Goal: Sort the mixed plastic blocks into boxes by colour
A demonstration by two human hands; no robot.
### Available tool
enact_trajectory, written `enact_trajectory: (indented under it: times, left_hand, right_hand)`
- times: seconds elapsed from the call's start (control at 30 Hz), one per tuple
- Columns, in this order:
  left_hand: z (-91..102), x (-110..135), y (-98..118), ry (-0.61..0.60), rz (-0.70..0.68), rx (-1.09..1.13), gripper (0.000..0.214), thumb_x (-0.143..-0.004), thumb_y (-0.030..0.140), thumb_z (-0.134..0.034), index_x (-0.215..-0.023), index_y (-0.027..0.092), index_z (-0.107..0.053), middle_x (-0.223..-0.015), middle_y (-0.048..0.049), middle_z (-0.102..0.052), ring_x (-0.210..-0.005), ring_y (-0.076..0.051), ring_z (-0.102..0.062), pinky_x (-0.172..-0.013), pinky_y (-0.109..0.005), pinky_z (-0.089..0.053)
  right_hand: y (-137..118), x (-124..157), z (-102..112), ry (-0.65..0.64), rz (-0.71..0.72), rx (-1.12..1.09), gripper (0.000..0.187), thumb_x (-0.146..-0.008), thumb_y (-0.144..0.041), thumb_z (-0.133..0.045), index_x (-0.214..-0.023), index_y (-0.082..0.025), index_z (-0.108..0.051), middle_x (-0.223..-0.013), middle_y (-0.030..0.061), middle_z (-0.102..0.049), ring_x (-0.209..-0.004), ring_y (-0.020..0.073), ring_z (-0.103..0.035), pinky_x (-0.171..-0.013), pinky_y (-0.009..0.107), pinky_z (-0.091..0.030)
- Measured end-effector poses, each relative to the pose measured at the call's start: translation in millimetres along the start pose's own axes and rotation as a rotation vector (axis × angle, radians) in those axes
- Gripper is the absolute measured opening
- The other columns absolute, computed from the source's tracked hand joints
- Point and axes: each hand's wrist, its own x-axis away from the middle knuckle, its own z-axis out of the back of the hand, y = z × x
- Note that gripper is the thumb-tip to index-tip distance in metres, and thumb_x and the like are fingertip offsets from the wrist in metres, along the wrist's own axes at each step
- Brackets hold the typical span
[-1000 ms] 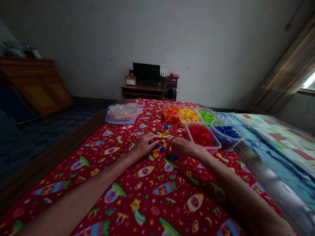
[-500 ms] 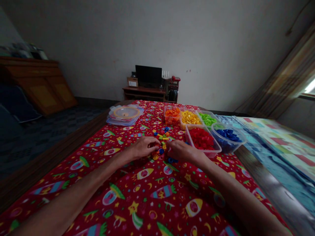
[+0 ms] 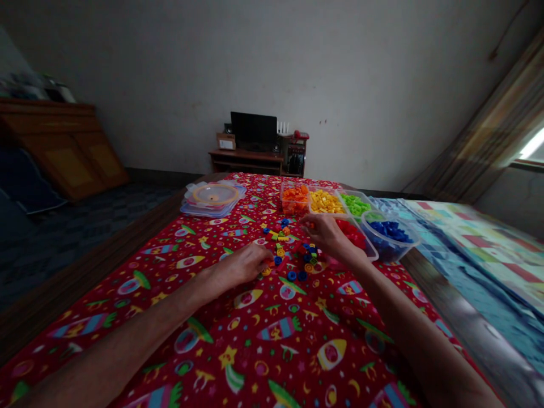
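My left hand [image 3: 254, 262] is closed at the near side of a small toy block build with wheels [image 3: 278, 260], in blue, yellow and orange. Its fingertips hide part of this build. Raised above the cloth, my right hand [image 3: 326, 231] has its fingers pinched together, and a bit of orange shows at their tips. Below it lies a second cluster of wheeled toy blocks [image 3: 310, 258] in blue, yellow, green and red. Two blue wheels [image 3: 296, 276] lie just in front. Farther back is another small group of toy blocks [image 3: 280, 233].
Clear bins of orange blocks [image 3: 295, 195], yellow blocks [image 3: 326, 202], green blocks [image 3: 355, 205], red blocks [image 3: 352, 233] and blue blocks [image 3: 389, 231] stand at the right; my right hand partly covers the red one. Stacked lids [image 3: 212, 198] lie back left on the red patterned tablecloth [image 3: 255, 351].
My right hand has lifted away from the blocks in the middle and moved back and right, uncovering the second cluster. My left hand stays by its build, slightly farther left.
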Motion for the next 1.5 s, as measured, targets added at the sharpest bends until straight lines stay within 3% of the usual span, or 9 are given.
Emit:
enact_trajectory:
  times: [0.27,0.47,0.67,0.8,0.9,1.03,1.17,1.27,1.5]
  left_hand:
    - [12.1,-6.6,19.3,-0.046,0.065,-0.116,0.02,-0.083,0.023,-0.053,-0.092,0.018,-0.07,-0.085,-0.0036,-0.071,-0.075,-0.015,-0.063,-0.071,-0.023,-0.046]
    - [21.0,-19.8,25.0,0.142,0.315,0.405,0.047,-0.073,0.041,-0.065,-0.111,0.015,-0.06,-0.076,-0.0027,-0.069,-0.067,-0.017,-0.064,-0.057,-0.024,-0.047]
    - [1.4,-16.8,34.5,0.194,0.484,0.86,0.068,-0.062,0.042,-0.075,-0.121,0.016,-0.055,-0.082,-0.0029,-0.07,-0.07,-0.018,-0.066,-0.06,-0.025,-0.049]
    - [-2.1,-13.6,40.9,0.07,0.509,1.003,0.071,-0.064,0.042,-0.076,-0.125,0.014,-0.053,-0.081,-0.0051,-0.071,-0.067,-0.018,-0.066,-0.057,-0.024,-0.048]
    - [0.5,-15.3,40.6,-0.005,0.478,1.014,0.071,-0.064,0.05,-0.075,-0.123,0.015,-0.054,-0.078,-0.0049,-0.071,-0.064,-0.018,-0.066,-0.057,-0.026,-0.05]
    - [9.9,-19.0,29.4,0.138,0.443,0.873,0.061,-0.073,0.064,-0.059,-0.107,0.013,-0.063,-0.064,-0.0025,-0.067,-0.05,-0.014,-0.059,-0.048,-0.024,-0.047]
    - [21.7,-15.7,3.6,0.454,0.432,0.627,0.055,-0.082,0.063,-0.045,-0.097,0.013,-0.064,-0.062,-0.0017,-0.063,-0.047,-0.012,-0.055,-0.044,-0.021,-0.04]
    - [23.3,-9.2,-19.3,0.588,0.472,0.553,0.051,-0.082,0.059,-0.044,-0.094,0.013,-0.063,-0.063,-0.0018,-0.061,-0.05,-0.012,-0.054,-0.045,-0.021,-0.039]
    - [11.8,-5.8,-45.0,0.528,0.467,0.468,0.047,-0.08,0.056,-0.044,-0.088,0.014,-0.062,-0.062,-0.0024,-0.061,-0.051,-0.013,-0.054,-0.046,-0.022,-0.041]
  right_hand:
    - [4.1,-2.9,-11.8,0.041,0.03,-0.073,0.02,-0.081,-0.013,-0.052,-0.087,-0.011,-0.072,-0.074,0.0045,-0.068,-0.062,0.01,-0.054,-0.061,0.021,-0.038]
    - [-9.6,-4.7,-20.3,-0.114,-0.077,-0.215,0.02,-0.08,-0.016,-0.057,-0.092,-0.013,-0.073,-0.076,0.0042,-0.07,-0.064,0.0112,-0.057,-0.061,0.021,-0.039]
    - [-23.8,7.1,-47.5,-0.212,0.055,-0.251,0.02,-0.077,-0.023,-0.066,-0.094,-0.014,-0.07,-0.077,0.0026,-0.067,-0.066,0.0109,-0.055,-0.059,0.02,-0.035]
    - [-24.5,12.7,-51.9,-0.32,0.204,-0.261,0.007,-0.077,-0.016,-0.063,-0.081,-0.012,-0.068,-0.07,0.0002,-0.062,-0.061,0.0085,-0.049,-0.058,0.019,-0.033]
    - [-27.5,12.6,-44.6,-0.345,0.159,-0.246,0.009,-0.078,-0.011,-0.058,-0.077,-0.011,-0.067,-0.063,-0.0017,-0.059,-0.056,0.0069,-0.044,-0.054,0.019,-0.03]
    - [-24.2,5.3,-29.9,-0.286,0.079,-0.165,0.012,-0.079,-0.013,-0.059,-0.085,-0.012,-0.069,-0.064,-0.0009,-0.059,-0.057,0.0076,-0.045,-0.056,0.02,-0.029]
    - [-5.8,-20.0,-17.3,-0.171,0.007,-0.09,0.015,-0.078,-0.017,-0.06,-0.088,-0.013,-0.07,-0.064,-0.001,-0.059,-0.059,0.0085,-0.048,-0.057,0.02,-0.032]
    - [9.9,-54.3,-9.4,-0.12,-0.019,0.003,0.019,-0.077,-0.016,-0.06,-0.091,-0.012,-0.071,-0.068,0.0013,-0.062,-0.062,0.0095,-0.051,-0.06,0.02,-0.036]
    - [35.9,-142.5,-2.8,-0.054,-0.145,0.248,0.026,-0.079,-0.013,-0.057,-0.101,-0.007,-0.07,-0.085,0.0107,-0.069,-0.077,0.0155,-0.061,-0.069,0.023,-0.044]
